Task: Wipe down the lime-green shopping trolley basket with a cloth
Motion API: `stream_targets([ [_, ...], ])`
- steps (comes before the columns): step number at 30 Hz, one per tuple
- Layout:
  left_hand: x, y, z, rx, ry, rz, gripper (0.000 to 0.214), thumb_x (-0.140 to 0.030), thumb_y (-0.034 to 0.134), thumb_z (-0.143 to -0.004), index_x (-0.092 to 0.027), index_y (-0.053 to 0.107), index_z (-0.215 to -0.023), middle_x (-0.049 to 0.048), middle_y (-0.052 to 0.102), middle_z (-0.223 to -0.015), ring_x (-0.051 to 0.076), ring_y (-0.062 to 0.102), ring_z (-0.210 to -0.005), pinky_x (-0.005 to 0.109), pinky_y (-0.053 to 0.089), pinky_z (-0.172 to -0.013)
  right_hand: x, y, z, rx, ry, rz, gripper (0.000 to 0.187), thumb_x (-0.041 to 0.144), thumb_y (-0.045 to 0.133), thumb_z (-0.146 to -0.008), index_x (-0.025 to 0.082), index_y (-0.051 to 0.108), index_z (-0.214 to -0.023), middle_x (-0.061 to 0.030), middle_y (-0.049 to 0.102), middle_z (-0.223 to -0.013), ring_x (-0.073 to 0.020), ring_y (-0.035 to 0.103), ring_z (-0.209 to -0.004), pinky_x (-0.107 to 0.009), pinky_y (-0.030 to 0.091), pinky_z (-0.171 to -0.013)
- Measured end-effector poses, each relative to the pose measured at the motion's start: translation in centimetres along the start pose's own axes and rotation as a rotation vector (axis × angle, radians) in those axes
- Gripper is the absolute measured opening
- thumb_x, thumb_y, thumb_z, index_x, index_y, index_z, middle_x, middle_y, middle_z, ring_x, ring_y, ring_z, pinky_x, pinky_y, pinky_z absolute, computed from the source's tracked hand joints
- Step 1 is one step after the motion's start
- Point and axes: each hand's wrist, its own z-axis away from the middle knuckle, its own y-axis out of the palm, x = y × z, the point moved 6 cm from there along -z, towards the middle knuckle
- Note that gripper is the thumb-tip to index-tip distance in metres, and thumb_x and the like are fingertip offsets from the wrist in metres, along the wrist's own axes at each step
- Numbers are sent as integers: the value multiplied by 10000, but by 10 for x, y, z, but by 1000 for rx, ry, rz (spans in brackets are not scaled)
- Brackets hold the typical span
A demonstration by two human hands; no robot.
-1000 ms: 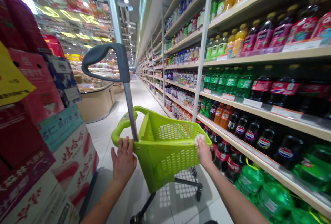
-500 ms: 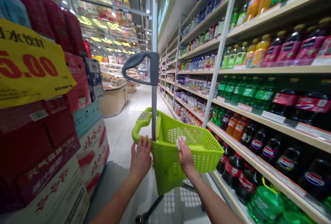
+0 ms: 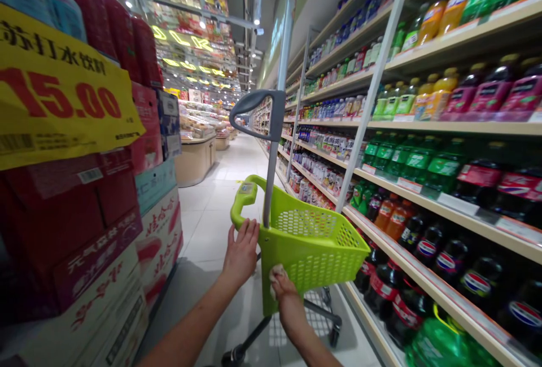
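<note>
A lime-green shopping cart [image 3: 322, 226] with a perforated basket stands before me, its tall metal pole [image 3: 273, 178] topped by a grey loop handle [image 3: 258, 114]. My left hand [image 3: 241, 251] holds the cart's near rim, just below its curved green handle [image 3: 239, 203]; the fingertips lie over the edge and the thumb is hard to make out. Low on the cart's near outer side, my right hand [image 3: 287, 299] is closed around a crumpled whitish cloth [image 3: 277, 275] and presses it to the green plastic. Part of the cloth is hidden in the fingers.
Shelves of bottled drinks [image 3: 423, 158] line the right side close to the cart. Stacked drink cartons [image 3: 97, 214] with a yellow price sign [image 3: 63, 90] rise on the left. A tiled aisle [image 3: 203, 209] runs ahead past a display counter [image 3: 195, 158].
My right hand has moved the cloth from the basket's upper rim down and left to its outer near side. The cart and my left hand appear farther right in view.
</note>
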Motion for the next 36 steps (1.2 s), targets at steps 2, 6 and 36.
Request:
stream_targets([
  [2,1,-2,-6,2,13,15,548,-94,409,-671,-131,462,-1215,85,463,-1299,237,353,-1230,467,177,-1031,9,-23,-23,-81,-56,29,445,60,383,-793,214,512,-1191,-74,533,-1218,-196,439,-1176,-384,419,-945],
  [6,18,-11,-22,-26,-24,19,522,-125,409,-690,-142,457,-1209,93,447,-1311,247,339,-1238,493,169,-1030,42,-66,-97,-276,-231,67,465,73,370,-826,187,410,-1274,-83,404,-1335,-195,260,-1285,-427,324,-1022],
  [36,13,-5,-11,-41,-22,10,551,-124,439,-660,-170,457,-1208,67,459,-1304,235,312,-1256,472,164,-1043,74,-119,-218,-184,-349,185,350,92,376,-844,154,524,-1155,-59,434,-1315,-188,135,-1318,-415,236,-1056],
])
